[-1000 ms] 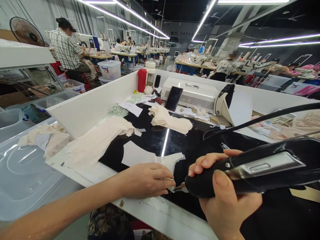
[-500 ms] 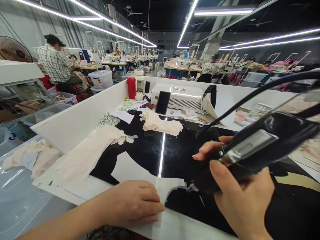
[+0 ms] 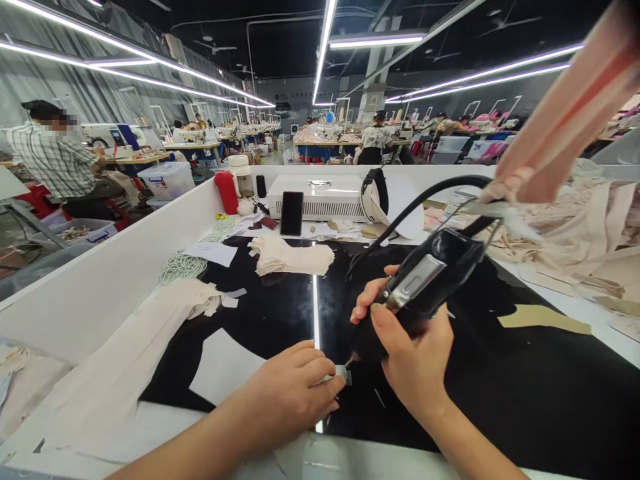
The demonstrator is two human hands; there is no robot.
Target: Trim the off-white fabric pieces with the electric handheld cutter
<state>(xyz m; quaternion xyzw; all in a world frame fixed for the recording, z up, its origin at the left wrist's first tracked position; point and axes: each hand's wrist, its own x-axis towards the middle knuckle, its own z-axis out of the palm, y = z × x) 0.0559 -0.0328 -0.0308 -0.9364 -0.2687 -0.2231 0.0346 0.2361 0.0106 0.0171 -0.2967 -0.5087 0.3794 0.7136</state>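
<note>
White piece (image 3: pixel 225 365) flat on black tabletop (image 3: pixel 505 393), left hand (image 3: pixel 303 383) laid over it, pinching or not unclear, right hand (image 3: pixel 417 357) clamped around black tool (image 3: pixel 425 283), tip near left fingertips.

Faint writing (image 3: pixel 210 247) on a white paper slip (image 3: pixel 220 257), small lettering (image 3: pixel 310 95) on the far wall (image 3: pixel 273 88) (none legible)

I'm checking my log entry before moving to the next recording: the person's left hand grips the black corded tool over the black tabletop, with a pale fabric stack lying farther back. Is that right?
Not quite: the hand is wrong. The head view shows the right hand gripping the black corded tool over the black tabletop, with a pale fabric stack lying farther back.
</note>
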